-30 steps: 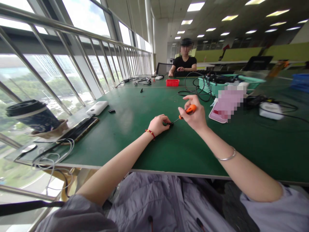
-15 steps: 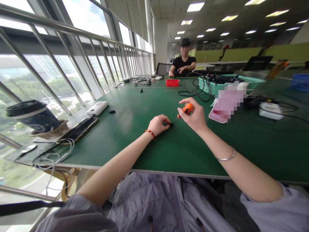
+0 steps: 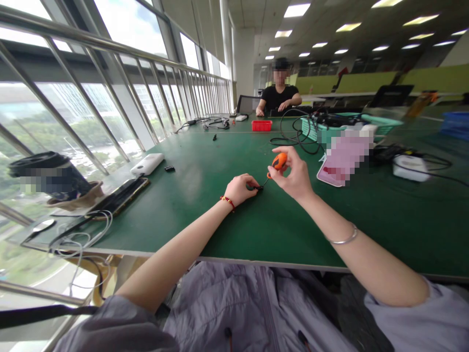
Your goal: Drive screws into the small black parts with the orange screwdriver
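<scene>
My right hand (image 3: pixel 295 173) is closed on the handle of an orange and black screwdriver (image 3: pixel 279 161). Its thin shaft slants down to the left, with the tip at a small black part (image 3: pixel 259 187). That part lies low on the green table (image 3: pixel 234 230), pinched by the fingertips of my left hand (image 3: pixel 240 189). The part's exact kind is too small to make out, and my left fingers partly cover it.
Left are a paper cup (image 3: pixel 54 178), a phone (image 3: pixel 120 198), a white power bank (image 3: pixel 147 165) and white cables. A red box (image 3: pixel 262 126) stands ahead; a green basket (image 3: pixel 309 129) and pink case (image 3: pixel 344 159) lie right. Across the table sits another person (image 3: pixel 280 95).
The screwdriver handle has shifted slightly left and stands steeper, my right fingers moving with it. My left hand stays put. The person opposite has moved a hand.
</scene>
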`<state>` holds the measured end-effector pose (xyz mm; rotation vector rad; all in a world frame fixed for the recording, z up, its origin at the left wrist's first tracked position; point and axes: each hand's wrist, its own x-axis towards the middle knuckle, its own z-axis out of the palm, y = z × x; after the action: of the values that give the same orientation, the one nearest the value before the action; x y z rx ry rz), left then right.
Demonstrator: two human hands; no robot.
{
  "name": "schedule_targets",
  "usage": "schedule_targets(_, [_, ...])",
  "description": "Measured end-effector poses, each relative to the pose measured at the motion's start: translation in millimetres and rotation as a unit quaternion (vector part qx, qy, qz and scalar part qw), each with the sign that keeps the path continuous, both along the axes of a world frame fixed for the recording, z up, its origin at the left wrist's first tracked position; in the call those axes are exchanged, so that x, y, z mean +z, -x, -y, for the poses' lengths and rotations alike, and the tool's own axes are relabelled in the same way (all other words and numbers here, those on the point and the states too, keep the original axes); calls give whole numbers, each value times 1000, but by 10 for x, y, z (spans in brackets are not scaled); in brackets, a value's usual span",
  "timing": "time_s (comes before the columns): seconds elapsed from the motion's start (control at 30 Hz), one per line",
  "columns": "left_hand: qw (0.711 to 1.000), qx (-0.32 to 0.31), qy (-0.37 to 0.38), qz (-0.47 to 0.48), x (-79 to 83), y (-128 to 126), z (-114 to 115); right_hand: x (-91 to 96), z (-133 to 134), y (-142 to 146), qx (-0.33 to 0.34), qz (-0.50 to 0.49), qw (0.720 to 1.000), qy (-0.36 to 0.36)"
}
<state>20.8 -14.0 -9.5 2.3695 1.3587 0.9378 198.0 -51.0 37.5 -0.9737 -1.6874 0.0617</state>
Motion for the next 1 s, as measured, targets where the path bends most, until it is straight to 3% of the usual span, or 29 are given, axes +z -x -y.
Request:
schedule_targets(0.1, [1000,2,1,-3,10,-6,5,8,10,16,-22,5,999,-24])
schedule_targets(0.23, [1000,0,0,-3,15,-8,10,34,44,38,-57,7,998,25])
schedule_targets(0.33, [1000,-1,-3,-4,10,-4,7,33,41,32,-33,-12,998,50])
schedule_targets(0.47, [1000,0,-2,-2,-9,3,-12,8,7,18,-10,-31,999,26])
schedule_targets(0.7, [1000,-4,-4,0,-6,1,-11,1,3,29,-62,-26,997,22])
schedule_targets(0.83, [1000,-4,-1,2,-6,0,-11,13,26,35,-48,-31,998,40])
schedule_targets(1.0, [1000,-1,0,1,-24,7,-34,-11,-5,35,-22,-45,999,7])
